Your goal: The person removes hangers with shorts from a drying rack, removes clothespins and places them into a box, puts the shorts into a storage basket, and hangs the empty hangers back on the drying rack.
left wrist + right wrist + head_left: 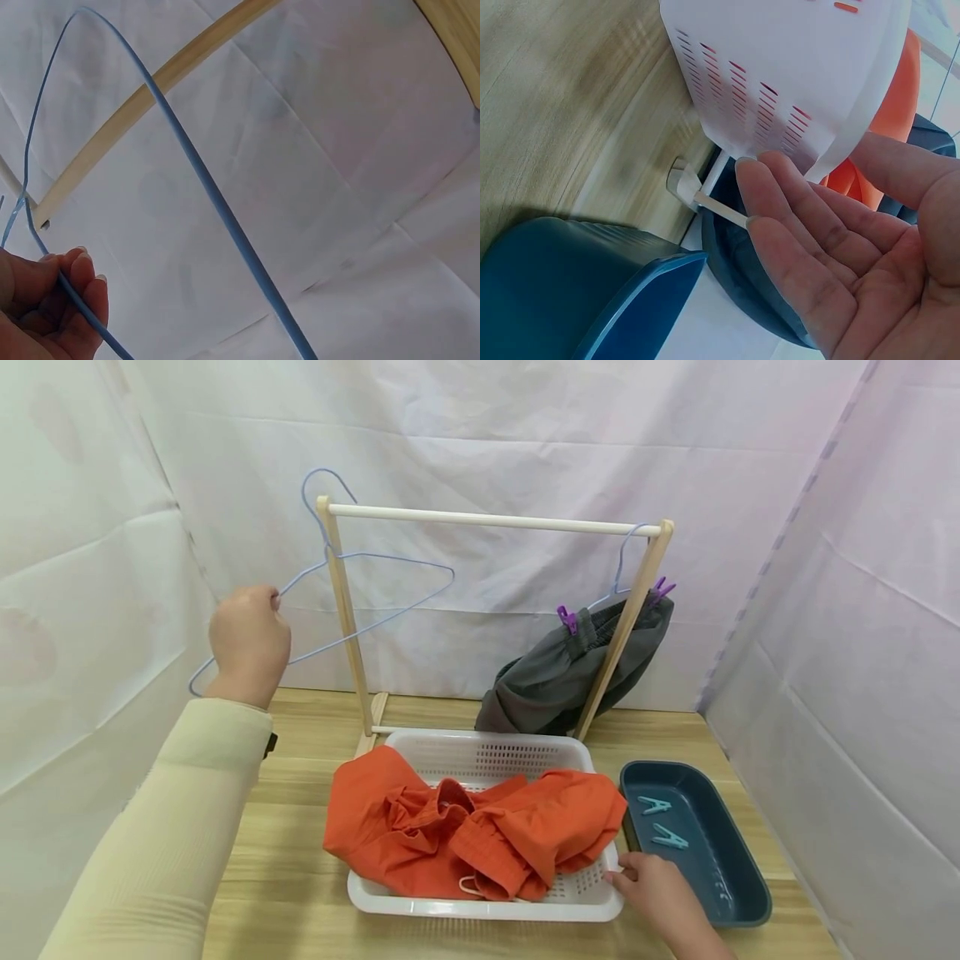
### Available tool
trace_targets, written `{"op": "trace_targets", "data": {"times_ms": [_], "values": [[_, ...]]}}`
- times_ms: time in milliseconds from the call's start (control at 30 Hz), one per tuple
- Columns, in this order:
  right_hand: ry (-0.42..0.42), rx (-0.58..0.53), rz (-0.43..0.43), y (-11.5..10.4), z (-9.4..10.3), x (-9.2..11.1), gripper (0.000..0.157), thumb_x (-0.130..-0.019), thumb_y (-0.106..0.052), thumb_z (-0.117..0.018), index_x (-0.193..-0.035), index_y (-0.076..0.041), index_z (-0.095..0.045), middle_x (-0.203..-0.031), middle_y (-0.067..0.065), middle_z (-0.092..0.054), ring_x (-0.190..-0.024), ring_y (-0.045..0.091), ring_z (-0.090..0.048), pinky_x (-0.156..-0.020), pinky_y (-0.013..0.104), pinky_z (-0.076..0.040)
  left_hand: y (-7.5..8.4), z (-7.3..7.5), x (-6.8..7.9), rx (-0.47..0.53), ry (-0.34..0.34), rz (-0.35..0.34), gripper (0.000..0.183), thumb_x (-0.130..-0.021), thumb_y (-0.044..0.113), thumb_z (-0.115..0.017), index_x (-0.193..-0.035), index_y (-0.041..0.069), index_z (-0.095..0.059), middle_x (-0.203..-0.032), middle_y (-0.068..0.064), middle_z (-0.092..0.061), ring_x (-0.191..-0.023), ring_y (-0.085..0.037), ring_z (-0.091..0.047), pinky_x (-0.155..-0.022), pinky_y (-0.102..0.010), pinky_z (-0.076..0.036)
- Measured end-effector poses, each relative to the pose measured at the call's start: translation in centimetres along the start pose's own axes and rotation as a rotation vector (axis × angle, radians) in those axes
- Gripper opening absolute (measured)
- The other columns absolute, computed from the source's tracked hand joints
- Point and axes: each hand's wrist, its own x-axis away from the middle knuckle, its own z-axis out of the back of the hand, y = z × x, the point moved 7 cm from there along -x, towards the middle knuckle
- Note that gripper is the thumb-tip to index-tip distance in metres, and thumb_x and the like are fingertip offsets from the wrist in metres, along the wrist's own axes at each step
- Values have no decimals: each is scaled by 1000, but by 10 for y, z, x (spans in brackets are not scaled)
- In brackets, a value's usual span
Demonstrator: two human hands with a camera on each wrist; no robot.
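In the head view my left hand (251,639) grips a thin blue wire clothes hanger (390,556) by its sloping shoulder, left of the wooden rack. The left wrist view shows thumb and fingers pinching the wire (94,321). The hanger's hook stands near the rack's upper left corner, off the rail. My right hand (660,893) is at the right rim of a white perforated basket (420,906), its fingers loosely extended beside the wall, thumb at the rim (877,112). A crumpled orange garment (540,835) with a gathered waistband and white cord fills the basket.
Behind the basket stands a wooden rack with a white rail (487,518). From its right end hangs a dark grey garment (558,677) on another blue hanger, held by purple clothespins (567,620). A dark blue tray (742,860) with two light-blue clothespins (670,837) lies at right.
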Motion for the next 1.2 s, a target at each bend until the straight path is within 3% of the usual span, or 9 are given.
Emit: {"op": "trace_targets", "data": {"times_ms": [300,733,1200], "values": [[4,17,25,0,0,-1,40,-85,-25,-72,-107,8,-67,-101,18,-69,-83,23,-63,-74,46,-55,-4,-3,-3,-14,-28,33,25,-95,-3,-45,-110,-13,-63,-107,-33,-62,-98,-51,-59,-80,-58,-48],[-3,-16,-6,-1,-1,-1,36,-85,-21,-72,-108,6,-68,-102,17,-69,-82,20,-63,-75,44,-56,-6,-14,-5,-41,-52,43,26,-92,-5,-45,-110,-13,-63,-108,-35,-62,-98,-51,-59,-80,-59,-49],[-7,-36,-15,1,-1,-2,36,-85,-22,-72,-108,7,-67,-100,16,-70,-79,18,-61,-74,43,-56,-12,-28,-3,-61,-129,61,29,-90,-8,-44,-113,-12,-62,-110,-34,-61,-101,-51,-58,-82,-57,-49]]}}
